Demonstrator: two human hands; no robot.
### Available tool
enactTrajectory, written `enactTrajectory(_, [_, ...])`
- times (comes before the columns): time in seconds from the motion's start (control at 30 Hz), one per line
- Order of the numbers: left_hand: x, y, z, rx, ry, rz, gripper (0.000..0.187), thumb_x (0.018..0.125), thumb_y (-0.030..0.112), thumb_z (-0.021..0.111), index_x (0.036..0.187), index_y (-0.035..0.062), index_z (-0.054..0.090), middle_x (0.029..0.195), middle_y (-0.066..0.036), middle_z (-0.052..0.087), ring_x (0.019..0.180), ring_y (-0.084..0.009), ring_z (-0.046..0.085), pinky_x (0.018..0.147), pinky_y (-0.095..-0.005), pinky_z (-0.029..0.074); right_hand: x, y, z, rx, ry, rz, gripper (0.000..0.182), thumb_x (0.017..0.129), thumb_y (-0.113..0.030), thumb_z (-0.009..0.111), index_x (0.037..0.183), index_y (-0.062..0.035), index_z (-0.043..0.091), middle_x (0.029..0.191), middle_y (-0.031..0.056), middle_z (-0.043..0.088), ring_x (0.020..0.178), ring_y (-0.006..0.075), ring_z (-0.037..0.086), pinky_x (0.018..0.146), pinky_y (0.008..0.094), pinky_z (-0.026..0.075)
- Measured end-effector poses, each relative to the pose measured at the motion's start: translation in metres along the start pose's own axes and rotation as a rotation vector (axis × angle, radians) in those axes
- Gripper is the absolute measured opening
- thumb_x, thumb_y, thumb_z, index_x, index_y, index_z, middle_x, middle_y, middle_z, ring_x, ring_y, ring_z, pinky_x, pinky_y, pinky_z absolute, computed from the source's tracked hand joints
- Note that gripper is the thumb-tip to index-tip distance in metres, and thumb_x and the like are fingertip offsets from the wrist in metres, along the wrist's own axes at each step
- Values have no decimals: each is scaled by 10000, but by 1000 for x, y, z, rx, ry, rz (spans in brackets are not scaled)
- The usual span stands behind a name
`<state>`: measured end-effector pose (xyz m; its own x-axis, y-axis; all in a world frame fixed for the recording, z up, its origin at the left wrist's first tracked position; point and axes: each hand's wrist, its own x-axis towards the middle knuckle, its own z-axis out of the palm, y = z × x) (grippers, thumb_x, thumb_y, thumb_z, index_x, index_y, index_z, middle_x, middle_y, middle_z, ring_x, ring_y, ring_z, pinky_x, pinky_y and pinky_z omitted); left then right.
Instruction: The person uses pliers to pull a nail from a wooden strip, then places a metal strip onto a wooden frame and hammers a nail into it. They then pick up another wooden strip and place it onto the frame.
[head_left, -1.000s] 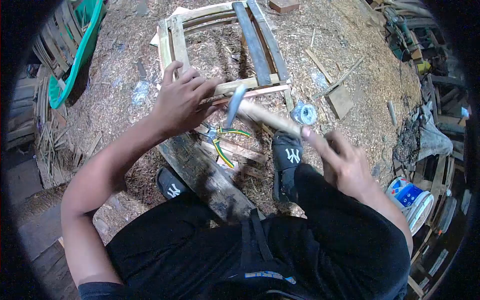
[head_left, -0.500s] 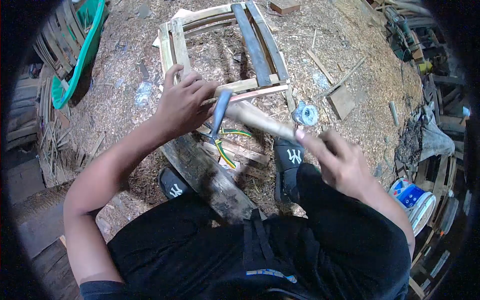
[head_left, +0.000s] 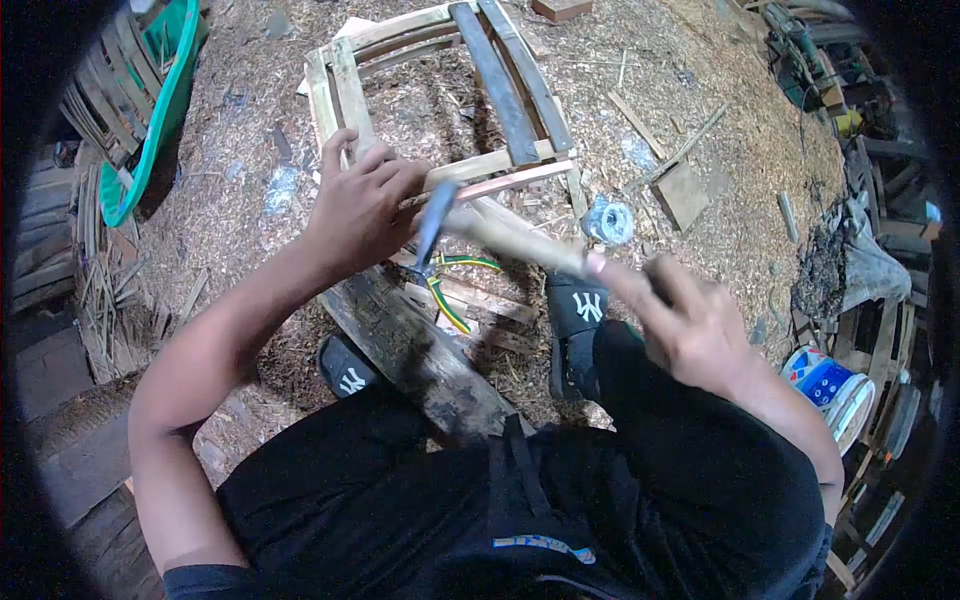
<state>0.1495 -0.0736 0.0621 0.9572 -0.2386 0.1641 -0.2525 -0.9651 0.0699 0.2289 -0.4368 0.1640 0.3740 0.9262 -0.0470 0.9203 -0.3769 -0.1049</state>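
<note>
My right hand (head_left: 695, 325) grips the pale wooden handle of a hammer (head_left: 520, 242). The hammer's dark metal head, blurred by motion, is beside my left hand (head_left: 365, 205). That hand is bent over the near left corner of a slatted wooden frame (head_left: 495, 85) and holds it; its fingertips are partly hidden. Two greyish slats run along the frame's right side, and paler strips form the other sides. Below the hammer head lies a pair of pliers (head_left: 447, 305) with green and yellow handles.
A weathered plank (head_left: 410, 350) lies between my feet. Right of the frame are a clear plastic-wrapped roll (head_left: 608, 221) and a wood block (head_left: 682, 198). A green wheelbarrow-like tub (head_left: 150, 165) holds wood at left; a blue and white bucket (head_left: 830, 395) stands at right. Wood shavings cover the ground.
The view has shifted slightly, so the frame appears a little higher and further left. Both hands keep their holds, and the hammer head stays blurred beside my left hand.
</note>
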Motion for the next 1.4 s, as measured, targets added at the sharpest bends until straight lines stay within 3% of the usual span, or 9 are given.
enactTrajectory(0.43, [0, 2, 3, 18, 59, -30, 381, 893, 439, 737, 1140, 158, 664, 1002, 10, 697, 1036, -174, 628, 1102, -606, 286, 6, -4, -11, -82, -117, 162, 711, 895, -87, 610, 1568, -226, 428, 891, 109, 532, 599, 225, 612, 428, 354, 530])
enactTrajectory(0.57, [-3, -3, 9, 16, 71, 29, 398, 905, 464, 721, 1162, 165, 669, 1010, 3, 705, 1043, -171, 629, 1105, -604, 281, -1, 1, -5, -2, 125, -224, 759, 894, -39, 589, 1597, -209, 358, 919, 139, 560, 591, 256, 630, 454, 403, 547])
enactTrajectory(0.63, [-5, 2, 5, -11, 7, -14, 458, 814, 355, 799, 1191, 139, 656, 1100, 7, 688, 1124, -179, 622, 1108, -597, 281, 10, -1, -11, -136, -153, 170, 676, 888, -79, 626, 1535, -207, 478, 884, 99, 542, 578, 188, 593, 426, 336, 529])
enactTrajectory(0.83, [-4, 0, 8, -1, 74, 10, 424, 846, 360, 782, 1193, 147, 667, 1046, 2, 686, 1084, -179, 627, 1110, -577, 289, 5, 0, -13, 84, 98, -236, 747, 900, -56, 594, 1592, -223, 367, 908, 148, 560, 624, 287, 659, 478, 432, 550])
enactTrajectory(0.93, [3, 6, 1, 31, -37, -54, 429, 877, 373, 754, 1235, 154, 664, 1055, 8, 688, 1107, -173, 623, 1119, -574, 281, 9, -6, -17, -93, -182, 209, 664, 916, -92, 583, 1552, -232, 454, 891, 103, 536, 625, 219, 645, 471, 375, 542])
enactTrajectory(1.1, [-4, 2, 6, -3, 46, 8, 414, 879, 362, 757, 1217, 146, 656, 1027, 6, 687, 1082, -192, 626, 1113, -587, 285, 7, 0, -15, 39, 19, -221, 717, 923, -83, 577, 1594, -211, 360, 893, 139, 547, 584, 287, 637, 489, 425, 549])
enactTrajectory(1.17, [1, 5, 3, -13, 87, -6, 365, 900, 411, 742, 1142, 149, 662, 961, 16, 697, 993, -172, 639, 1090, -599, 282, 12, -2, -17, -123, -160, 185, 656, 905, -103, 599, 1539, -212, 472, 854, 84, 501, 582, 203, 600, 469, 364, 544])
enactTrajectory(1.3, [-4, -3, 11, 2, 129, 37, 357, 915, 427, 728, 1120, 141, 666, 953, 2, 703, 981, -177, 638, 1090, -597, 297, 2, 5, -6, -3, 85, -282, 683, 917, -94, 606, 1563, -194, 411, 878, 117, 547, 584, 250, 639, 443, 399, 531])
enactTrajectory(1.4, [1, 7, 2, 26, 27, -1, 352, 899, 379, 741, 1144, 140, 658, 986, -3, 692, 1031, -180, 632, 1092, -588, 301, 7, -2, -9, -132, -145, 175, 704, 920, -84, 596, 1578, -234, 398, 873, 112, 549, 591, 242, 638, 436, 379, 541])
